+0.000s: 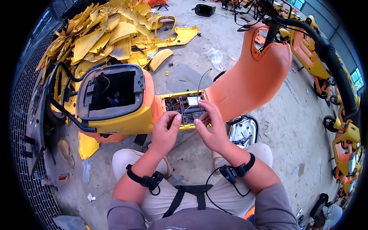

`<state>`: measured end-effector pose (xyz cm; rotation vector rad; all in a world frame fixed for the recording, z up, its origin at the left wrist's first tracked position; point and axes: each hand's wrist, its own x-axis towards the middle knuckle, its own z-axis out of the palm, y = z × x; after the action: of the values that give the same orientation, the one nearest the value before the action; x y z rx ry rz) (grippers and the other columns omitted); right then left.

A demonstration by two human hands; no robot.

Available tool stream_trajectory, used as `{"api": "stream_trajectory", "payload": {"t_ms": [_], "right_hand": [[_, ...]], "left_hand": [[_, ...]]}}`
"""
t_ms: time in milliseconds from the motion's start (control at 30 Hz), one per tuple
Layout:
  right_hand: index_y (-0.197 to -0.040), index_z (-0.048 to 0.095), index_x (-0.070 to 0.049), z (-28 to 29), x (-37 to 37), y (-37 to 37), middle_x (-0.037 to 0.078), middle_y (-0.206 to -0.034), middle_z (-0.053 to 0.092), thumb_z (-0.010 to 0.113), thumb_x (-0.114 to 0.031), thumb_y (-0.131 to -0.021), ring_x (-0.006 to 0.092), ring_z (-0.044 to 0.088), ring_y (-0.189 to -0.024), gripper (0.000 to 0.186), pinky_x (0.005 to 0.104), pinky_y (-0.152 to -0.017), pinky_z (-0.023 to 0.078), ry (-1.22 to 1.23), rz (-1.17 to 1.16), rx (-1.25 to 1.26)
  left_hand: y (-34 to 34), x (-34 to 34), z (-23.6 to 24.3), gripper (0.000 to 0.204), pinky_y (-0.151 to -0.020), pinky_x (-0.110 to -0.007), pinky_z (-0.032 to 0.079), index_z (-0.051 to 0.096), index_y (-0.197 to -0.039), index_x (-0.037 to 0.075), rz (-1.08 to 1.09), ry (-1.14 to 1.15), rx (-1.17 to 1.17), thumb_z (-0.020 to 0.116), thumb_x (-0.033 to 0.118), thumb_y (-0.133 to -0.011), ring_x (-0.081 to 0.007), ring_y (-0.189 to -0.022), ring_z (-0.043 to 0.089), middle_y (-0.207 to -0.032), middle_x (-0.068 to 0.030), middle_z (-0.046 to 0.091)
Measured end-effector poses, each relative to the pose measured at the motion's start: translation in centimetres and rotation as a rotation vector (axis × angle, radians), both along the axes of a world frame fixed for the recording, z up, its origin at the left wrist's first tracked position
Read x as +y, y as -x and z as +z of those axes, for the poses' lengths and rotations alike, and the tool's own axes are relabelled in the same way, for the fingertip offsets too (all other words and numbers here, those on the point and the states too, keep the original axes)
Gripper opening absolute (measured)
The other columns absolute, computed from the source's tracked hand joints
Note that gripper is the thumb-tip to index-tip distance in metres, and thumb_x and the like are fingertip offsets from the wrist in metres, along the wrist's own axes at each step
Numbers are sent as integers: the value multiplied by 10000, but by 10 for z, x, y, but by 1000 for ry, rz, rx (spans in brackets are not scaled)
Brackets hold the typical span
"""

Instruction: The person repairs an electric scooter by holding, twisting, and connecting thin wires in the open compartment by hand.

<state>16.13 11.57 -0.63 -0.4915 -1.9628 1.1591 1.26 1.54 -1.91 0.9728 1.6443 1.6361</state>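
A: What's the surface?

B: Concrete floor, grey and stained, with scraps about and a plastic bag just past twelve from the hands.

A: And the room?

B: Yellow panels heaped at eleven, a dark brick wall towards eight, parked scooters at three, windows at half past two.

A: Where's the scooter being worked on?

B: The scooter stands right in front: open box at ten, orange front panel at two, and the uncovered tray of wires at twelve, just beyond the fingers.

A: The hands?

B: Left hand: thumb and forefinger close together. Right hand: fingers curled, thumb apart from the forefinger. Whether either grasps a wire, I can't tell.

A: Any writing?

B: Small pale print on the shirt at six, and a pale mark on the right wristband.
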Motion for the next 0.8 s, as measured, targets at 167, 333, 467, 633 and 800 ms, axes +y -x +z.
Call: {"api": "stream_trajectory", "payload": {"t_ms": [167, 333, 467, 633, 800], "right_hand": [[-1140, 592, -4, -29, 5, 8, 74, -894, 620, 565, -131, -961, 148, 593, -786, 221, 274, -675, 490, 145, 27, -90], [-1018, 626, -34, -30, 8, -1, -20, -739, 565, 518, -213, -1007, 49, 509, -645, 209, 207, -595, 433, 645, 202, -75], [-1021, 629, -52, -40, 9, -5, -27, -746, 577, 508, -239, -1011, 56, 545, -643, 223, 202, -582, 434, 789, 307, -171], [-1019, 634, -61, -54, 8, -9, -30, -765, 585, 527, -258, -1001, 51, 536, -638, 225, 208, -563, 420, 853, 339, -338], [-1114, 609, -63, -55, 3, 2, -36, -813, 600, 523, -237, -991, 57, 550, -649, 230, 216, -561, 417, 986, 365, -341]], "left_hand": [[2, -2, 9, 194, -569, -179, 375, 640, -1049, 19, 4, 19, -164, 608, 188, -960, -22, -650, 462, -775, 40, 550], [4, -1, 10, 205, -466, -192, 297, 647, -1054, 28, 28, 79, -393, 630, 198, -941, -29, -533, 379, -711, 43, 512], [9, -7, 7, 202, -451, -194, 305, 612, -1070, 27, -54, 59, -561, 603, 191, -954, -34, -503, 385, -685, 29, 497], [11, -12, 8, 205, -425, -191, 299, 571, -1120, 44, -278, 94, -657, 532, 195, -987, -44, -447, 370, -679, 0, 511], [0, -9, 5, 246, -418, -168, 300, 543, -1216, 46, -603, 118, -746, 449, 153, -1015, -54, -477, 425, -845, -72, 616]]}}
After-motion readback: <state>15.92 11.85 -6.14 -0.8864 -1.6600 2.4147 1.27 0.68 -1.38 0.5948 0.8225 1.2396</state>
